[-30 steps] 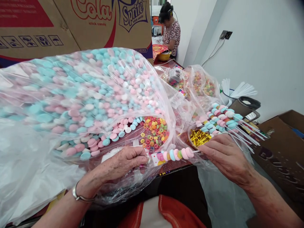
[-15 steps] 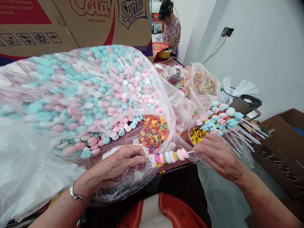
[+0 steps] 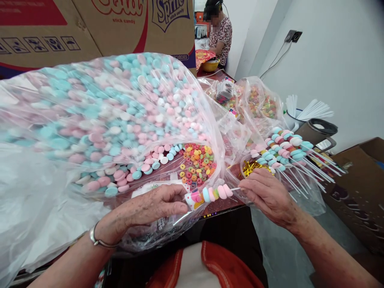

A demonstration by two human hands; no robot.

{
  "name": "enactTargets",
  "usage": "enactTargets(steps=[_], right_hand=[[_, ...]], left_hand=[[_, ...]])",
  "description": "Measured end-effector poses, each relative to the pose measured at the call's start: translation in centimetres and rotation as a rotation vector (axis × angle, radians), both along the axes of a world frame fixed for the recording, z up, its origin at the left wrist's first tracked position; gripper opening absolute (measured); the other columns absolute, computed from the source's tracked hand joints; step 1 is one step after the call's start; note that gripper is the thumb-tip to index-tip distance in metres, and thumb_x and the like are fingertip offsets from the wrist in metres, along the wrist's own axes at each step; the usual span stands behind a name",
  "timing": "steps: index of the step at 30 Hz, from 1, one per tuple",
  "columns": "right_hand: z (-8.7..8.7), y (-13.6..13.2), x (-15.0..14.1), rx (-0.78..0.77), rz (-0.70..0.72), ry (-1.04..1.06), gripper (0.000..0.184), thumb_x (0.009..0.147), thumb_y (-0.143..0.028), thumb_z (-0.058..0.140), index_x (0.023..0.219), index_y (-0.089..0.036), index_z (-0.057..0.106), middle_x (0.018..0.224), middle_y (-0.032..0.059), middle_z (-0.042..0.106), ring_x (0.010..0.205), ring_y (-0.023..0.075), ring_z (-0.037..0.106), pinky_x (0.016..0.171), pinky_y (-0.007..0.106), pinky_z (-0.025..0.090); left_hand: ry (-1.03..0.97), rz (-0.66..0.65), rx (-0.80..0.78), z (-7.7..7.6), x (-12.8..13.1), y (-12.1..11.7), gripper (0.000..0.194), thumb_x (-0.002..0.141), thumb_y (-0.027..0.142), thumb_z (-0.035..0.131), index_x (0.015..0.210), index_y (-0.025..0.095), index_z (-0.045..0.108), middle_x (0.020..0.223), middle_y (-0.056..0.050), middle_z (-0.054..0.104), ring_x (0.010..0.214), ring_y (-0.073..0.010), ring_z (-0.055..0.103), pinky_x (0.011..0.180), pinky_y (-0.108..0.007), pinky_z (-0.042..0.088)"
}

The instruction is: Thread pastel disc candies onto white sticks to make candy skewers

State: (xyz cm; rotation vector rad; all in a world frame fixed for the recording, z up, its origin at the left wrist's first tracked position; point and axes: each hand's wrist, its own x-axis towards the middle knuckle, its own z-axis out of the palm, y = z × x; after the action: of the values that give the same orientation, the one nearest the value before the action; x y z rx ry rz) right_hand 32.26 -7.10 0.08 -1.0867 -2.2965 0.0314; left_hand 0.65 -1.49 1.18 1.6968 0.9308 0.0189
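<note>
A marshmallow skewer (image 3: 215,193) with pink and blue pieces and a greenish ring lies level between my hands. My right hand (image 3: 267,194) pinches the bare end of its white stick. Around the skewer's left end sits a small printed wrapper (image 3: 195,199), pink, yellow and white. My left hand (image 3: 160,204) grips the wrapper's left end between thumb and fingers. Under and behind my left hand is clear plastic and a white printed packet (image 3: 144,191). Just behind the skewer are loose ring gummies (image 3: 196,164).
A big clear bag of marshmallows (image 3: 120,108) fills the left. Finished-looking skewers (image 3: 285,148) lie in a pile at right, beside gold twist ties (image 3: 251,168), a mug (image 3: 318,130) and white sticks (image 3: 315,110). Cardboard boxes (image 3: 120,36) stand behind; another person (image 3: 220,36) sits farther back.
My right hand has come left with the stick, nearer my left hand. The skewer's right end has tipped up slightly. The view has shifted a little.
</note>
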Motion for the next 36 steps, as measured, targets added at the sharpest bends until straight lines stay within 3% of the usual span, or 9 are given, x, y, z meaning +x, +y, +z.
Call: enactTargets(steps=[6,11,15,19,23,31,36], right_hand=[[0.4,0.3,-0.7,-0.020,0.070,-0.003,0.015,0.095,-0.013,0.049,0.091,-0.018,0.062,0.078,0.0036,0.064,0.078,0.0182,0.055,0.079,0.035,0.040],[1.3,0.7,-0.8,-0.182,0.106,0.061,0.018,0.096,-0.014,0.045,0.084,-0.019,0.058,0.073,0.0014,0.060,0.071,0.0152,0.052,0.071,0.030,0.039],[1.4,0.8,-1.2,-0.256,0.123,0.057,0.022,0.097,-0.016,0.044,0.080,-0.019,0.056,0.070,-0.0003,0.056,0.068,0.0136,0.049,0.067,0.027,0.037],[1.6,0.7,-1.5,-0.146,0.155,-0.043,0.025,0.098,-0.017,0.043,0.077,-0.019,0.057,0.069,0.0008,0.054,0.069,0.0157,0.044,0.070,0.031,0.033],[1.9,0.6,-1.7,-0.131,0.163,-0.060,0.025,0.097,-0.015,0.043,0.076,-0.018,0.057,0.069,0.0012,0.055,0.070,0.0161,0.043,0.071,0.032,0.032],[-0.8,0.0,-4.9,-0.198,0.261,-0.056,0.026,0.099,-0.019,0.041,0.080,-0.018,0.058,0.075,0.0026,0.059,0.073,0.0171,0.045,0.070,0.033,0.031],[-0.2,0.5,-4.4,-0.175,0.237,-0.040,0.022,0.099,-0.021,0.044,0.086,-0.017,0.061,0.077,0.0029,0.061,0.074,0.0169,0.047,0.070,0.032,0.032]], left_hand=[[0.003,-0.075,-0.030,0.7,1.3,-0.3,0.029,0.086,0.047,0.063,0.094,0.019,0.065,0.079,0.003,0.060,0.070,-0.0145,0.051,0.059,-0.023,0.036],[-0.034,-0.172,-0.109,1.2,2.4,-0.7,0.031,0.084,0.045,0.067,0.105,0.022,0.068,0.074,0.004,0.065,0.068,-0.0160,0.056,0.060,-0.023,0.040],[-0.074,-0.170,-0.184,0.8,2.8,-0.7,0.030,0.083,0.045,0.069,0.099,0.021,0.065,0.065,0.004,0.060,0.056,-0.0145,0.054,0.051,-0.022,0.038],[-0.019,-0.134,-0.032,0.0,2.4,-0.3,0.025,0.084,0.042,0.069,0.095,0.021,0.062,0.069,0.005,0.058,0.061,-0.0139,0.051,0.054,-0.021,0.036],[0.009,-0.141,0.130,-0.2,2.1,-0.1,0.031,0.082,0.048,0.070,0.097,0.022,0.063,0.078,0.005,0.058,0.070,-0.0142,0.048,0.059,-0.021,0.035],[-0.117,-0.230,0.088,0.2,4.4,-1.2,0.034,0.084,0.047,0.069,0.101,0.020,0.061,0.085,0.001,0.062,0.075,-0.0167,0.052,0.063,-0.023,0.039],[-0.081,-0.081,0.054,0.7,4.2,-0.9,0.042,0.083,0.052,0.068,0.107,0.018,0.060,0.084,0.000,0.061,0.074,-0.0157,0.052,0.059,-0.022,0.040]])
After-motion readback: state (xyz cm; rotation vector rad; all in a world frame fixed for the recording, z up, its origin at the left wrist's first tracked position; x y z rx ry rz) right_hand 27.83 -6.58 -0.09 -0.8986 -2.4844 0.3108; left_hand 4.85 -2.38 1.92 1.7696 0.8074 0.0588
